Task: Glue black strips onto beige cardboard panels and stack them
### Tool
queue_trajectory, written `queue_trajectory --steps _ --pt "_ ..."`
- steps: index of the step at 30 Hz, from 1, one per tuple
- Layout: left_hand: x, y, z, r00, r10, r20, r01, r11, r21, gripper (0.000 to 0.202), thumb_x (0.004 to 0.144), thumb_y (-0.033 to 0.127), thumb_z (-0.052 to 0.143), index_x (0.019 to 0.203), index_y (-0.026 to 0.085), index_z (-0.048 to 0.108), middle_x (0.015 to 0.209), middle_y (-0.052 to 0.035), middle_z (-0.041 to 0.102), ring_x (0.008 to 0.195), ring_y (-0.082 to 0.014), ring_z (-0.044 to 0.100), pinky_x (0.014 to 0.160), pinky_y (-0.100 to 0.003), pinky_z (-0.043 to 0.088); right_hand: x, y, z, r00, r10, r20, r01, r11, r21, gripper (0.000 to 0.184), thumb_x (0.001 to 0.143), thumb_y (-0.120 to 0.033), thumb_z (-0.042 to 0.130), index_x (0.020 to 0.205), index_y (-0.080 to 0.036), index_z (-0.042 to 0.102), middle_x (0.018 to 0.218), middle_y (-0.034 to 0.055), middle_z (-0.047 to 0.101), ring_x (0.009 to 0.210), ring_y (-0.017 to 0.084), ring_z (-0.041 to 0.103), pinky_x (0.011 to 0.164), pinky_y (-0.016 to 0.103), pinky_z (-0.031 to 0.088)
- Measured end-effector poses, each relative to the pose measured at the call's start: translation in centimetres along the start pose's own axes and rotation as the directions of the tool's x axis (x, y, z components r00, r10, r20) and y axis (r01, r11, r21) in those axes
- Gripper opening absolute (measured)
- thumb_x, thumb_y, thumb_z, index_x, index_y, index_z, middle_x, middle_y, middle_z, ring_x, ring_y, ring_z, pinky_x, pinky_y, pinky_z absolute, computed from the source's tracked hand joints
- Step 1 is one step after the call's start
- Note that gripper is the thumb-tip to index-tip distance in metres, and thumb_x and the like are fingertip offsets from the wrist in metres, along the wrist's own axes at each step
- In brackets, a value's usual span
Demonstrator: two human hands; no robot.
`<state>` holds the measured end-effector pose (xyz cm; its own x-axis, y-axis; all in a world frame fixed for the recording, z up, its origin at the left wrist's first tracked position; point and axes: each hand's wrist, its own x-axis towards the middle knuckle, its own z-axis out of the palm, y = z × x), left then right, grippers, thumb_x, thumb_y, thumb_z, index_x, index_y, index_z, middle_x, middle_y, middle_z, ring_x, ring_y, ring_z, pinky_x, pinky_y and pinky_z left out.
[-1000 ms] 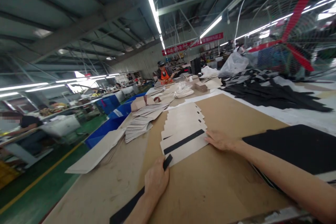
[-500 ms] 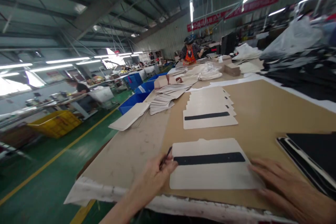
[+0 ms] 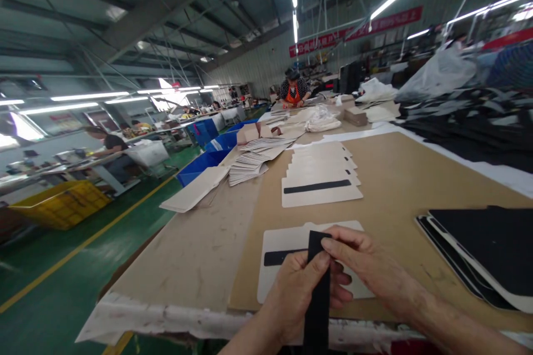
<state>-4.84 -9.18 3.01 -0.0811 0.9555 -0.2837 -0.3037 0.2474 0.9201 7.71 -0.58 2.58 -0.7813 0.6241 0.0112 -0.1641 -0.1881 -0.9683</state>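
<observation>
Black strip [image 3: 317,310] sits pinched by left hand [image 3: 293,287] and right hand [image 3: 368,258].

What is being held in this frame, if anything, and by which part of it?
A black strip: the left hand and right hand both grip it near its upper end, the right at the top corner.

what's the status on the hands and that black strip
Left hand and right hand both gripping black strip. Cream panel flat on table, black band across it. Hands and strip partly block panel from view.
</observation>
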Motion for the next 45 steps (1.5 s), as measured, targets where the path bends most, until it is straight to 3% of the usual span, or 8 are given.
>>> queue_trajectory --steps 6,13,17,20,23,25,28,45 --pt "-0.4 -1.8 0.0 0.998 -0.053 -0.024 0.055 0.995 0.089 0.058 0.070 0.065 0.068 0.089 0.011 0.070 0.088 -0.0150 0.074 0.068 -0.0176 0.069 0.062 -0.026 0.051 0.9 -1.8 -2.6 0.928 -0.114 -0.354 0.119 0.993 -0.009 0.035 0.075 -0.052 0.072 0.072 -0.020 0.058 0.067 -0.0005 0.063 0.057 0.014 0.057 0.051 0.025 0.045" --pt "0.0 -2.5 2.1 0.968 0.047 -0.248 -0.031 0.997 0.068 0.050 0.067 0.063 0.070 0.074 0.013 0.064 0.065 -0.0034 0.067 0.054 -0.0110 0.058 0.050 -0.021 0.040 -1.0 0.2 0.4 0.989 0.111 -0.102 -0.095 0.985 0.144 0.038 0.076 -0.054 0.071 0.090 -0.019 0.066 0.060 -0.0025 0.057 0.048 0.010 0.047 0.043 0.023 0.042" --pt "-0.9 -2.8 1.5 0.993 0.044 -0.107 -0.014 0.963 0.269 0.044 0.072 0.058 0.067 0.065 0.014 0.061 0.051 0.0026 0.055 0.045 -0.0071 0.044 0.044 -0.020 0.028 -1.3 -2.0 -0.6 0.956 0.086 -0.280 -0.057 0.992 0.110 0.033 0.075 -0.048 0.075 0.089 -0.019 0.066 0.071 0.0016 0.065 0.065 0.014 0.059 0.061 0.026 0.052" --pt "-1.5 -2.8 -1.2 0.973 0.228 -0.037 -0.154 0.760 0.632 0.028 0.080 0.042 0.065 0.069 0.016 0.067 0.059 0.0012 0.059 0.056 -0.0097 0.052 0.052 -0.022 0.035 -0.2 -5.0 -3.2 0.939 0.027 -0.343 -0.024 1.000 0.014 0.035 0.072 -0.049 0.076 0.088 -0.022 0.063 0.066 -0.0013 0.060 0.056 0.011 0.055 0.050 0.021 0.047" --pt "-1.1 -2.4 -5.1 0.836 0.546 0.046 -0.282 0.356 0.891 0.019 0.089 0.027 0.052 0.084 0.019 0.068 0.085 -0.0033 0.068 0.085 -0.0165 0.060 0.081 -0.031 0.046 1.7 -6.9 -5.1 0.958 0.025 -0.284 -0.095 0.967 -0.237 0.040 0.071 -0.053 0.074 0.093 -0.022 0.061 0.055 -0.0059 0.050 0.044 0.008 0.043 0.039 0.018 0.034" --pt "-0.5 -2.2 -7.4 0.780 0.619 0.095 -0.232 0.145 0.962 0.021 0.092 0.022 0.046 0.096 0.018 0.066 0.100 -0.0062 0.066 0.098 -0.0202 0.058 0.093 -0.039 0.045 3.4 -6.7 -5.5 0.973 0.079 -0.215 -0.161 0.902 -0.401 0.042 0.072 -0.056 0.071 0.094 -0.021 0.061 0.052 -0.0071 0.047 0.042 0.007 0.037 0.038 0.018 0.027" --pt "0.3 -2.3 -9.5 0.812 0.580 0.068 -0.083 -0.002 0.997 0.023 0.092 0.020 0.043 0.102 0.016 0.064 0.106 -0.0084 0.063 0.101 -0.0229 0.055 0.094 -0.043 0.047 6.3 -4.9 -4.7 0.978 0.191 -0.087 -0.206 0.793 -0.573 0.040 0.075 -0.056 0.066 0.094 -0.021 0.063 0.056 -0.0063 0.049 0.043 0.006 0.035 0.039 0.018 0.023" --pt "0.5 -3.5 -9.8 0.839 0.536 -0.090 0.075 0.049 0.996 0.019 0.091 0.024 0.045 0.101 0.018 0.060 0.106 -0.0073 0.062 0.099 -0.0239 0.056 0.092 -0.045 0.051 14.5 3.2 -1.2 0.935 0.326 0.137 -0.112 0.640 -0.760 0.023 0.077 -0.033 0.058 0.093 -0.017 0.064 0.062 -0.0028 0.058 0.054 0.011 0.045 0.051 0.024 0.032"
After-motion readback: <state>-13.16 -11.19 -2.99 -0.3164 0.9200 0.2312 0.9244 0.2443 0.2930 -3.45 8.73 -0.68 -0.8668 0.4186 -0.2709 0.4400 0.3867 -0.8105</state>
